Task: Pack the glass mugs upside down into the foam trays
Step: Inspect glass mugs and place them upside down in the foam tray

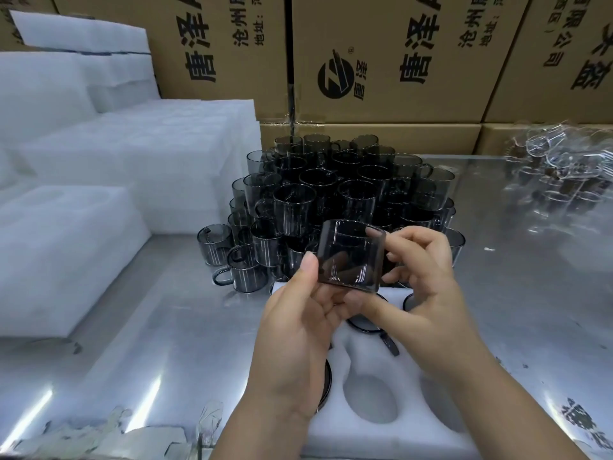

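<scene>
Shiny steel counter (517,310), pretty reflective. A white foam tray (335,436) sits at the middle of the near edge. A big bunch of smoky glass mugs (331,194) crowds the middle toward the far edge. Stacks of foam trays (83,227) fill the left side, and clear glassware (557,174) sits in the far right corner.

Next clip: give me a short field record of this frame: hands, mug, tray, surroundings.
left hand: grips the held mug from below
right hand: pinches the same mug's right side
held mug: smoky grey glass, above the foam tray, not yet seated
foam tray: empty cavity near the person; a packed mug further back
supply: mug pile behind the tray
surroundings: foam stack left, cardboard boxes behind
</scene>
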